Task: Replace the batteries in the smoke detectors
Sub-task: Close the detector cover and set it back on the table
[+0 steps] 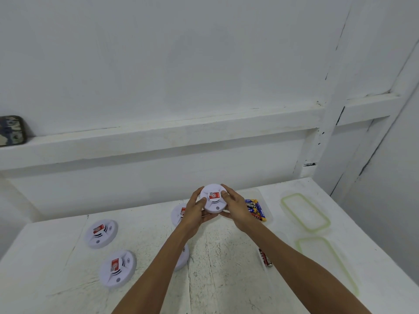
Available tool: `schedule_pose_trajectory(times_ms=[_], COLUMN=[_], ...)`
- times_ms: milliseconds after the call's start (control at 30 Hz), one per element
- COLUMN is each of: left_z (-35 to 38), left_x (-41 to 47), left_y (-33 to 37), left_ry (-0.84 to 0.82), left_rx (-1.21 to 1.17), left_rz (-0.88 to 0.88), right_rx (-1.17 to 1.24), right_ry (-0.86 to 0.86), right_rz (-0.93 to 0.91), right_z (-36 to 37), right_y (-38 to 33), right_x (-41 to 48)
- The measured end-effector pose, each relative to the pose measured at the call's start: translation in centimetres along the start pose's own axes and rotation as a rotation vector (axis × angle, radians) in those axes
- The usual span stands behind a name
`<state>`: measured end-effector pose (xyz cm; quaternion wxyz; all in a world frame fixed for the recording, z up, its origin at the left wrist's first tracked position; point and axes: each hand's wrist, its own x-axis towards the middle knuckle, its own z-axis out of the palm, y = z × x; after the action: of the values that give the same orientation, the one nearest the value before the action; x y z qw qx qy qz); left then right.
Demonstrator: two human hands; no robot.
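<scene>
Both hands hold one white round smoke detector with a red sticker above the white table, face towards me. My left hand grips its left and lower edge; my right hand grips its right side, thumb on the face. Two more detectors lie at the left and front left. Another detector shows partly behind my left hand, and a further one is mostly hidden under my left forearm. New batteries lie in a clear container behind my right hand. Red-black batteries lie beside my right forearm.
Two clear lids with green seals lie on the right side of the table, far and near. A white ledge runs along the wall, with a dark patterned object at its left end. Walls close the back and right.
</scene>
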<state>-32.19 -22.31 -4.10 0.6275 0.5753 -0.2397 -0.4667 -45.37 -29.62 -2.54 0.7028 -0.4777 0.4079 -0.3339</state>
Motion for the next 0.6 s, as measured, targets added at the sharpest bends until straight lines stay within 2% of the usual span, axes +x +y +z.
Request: schedule_pose_trajectory(times_ms=[600], left_z=[-1.5], left_x=[-0.3], left_y=[0.3], left_ry=[0.036], left_rx=[-0.016], left_rz=[0.009], right_rx=[-0.016], right_ry=[-0.012], right_rz=[0.005], right_z=[1.5], right_y=[0.5], right_x=[0.2])
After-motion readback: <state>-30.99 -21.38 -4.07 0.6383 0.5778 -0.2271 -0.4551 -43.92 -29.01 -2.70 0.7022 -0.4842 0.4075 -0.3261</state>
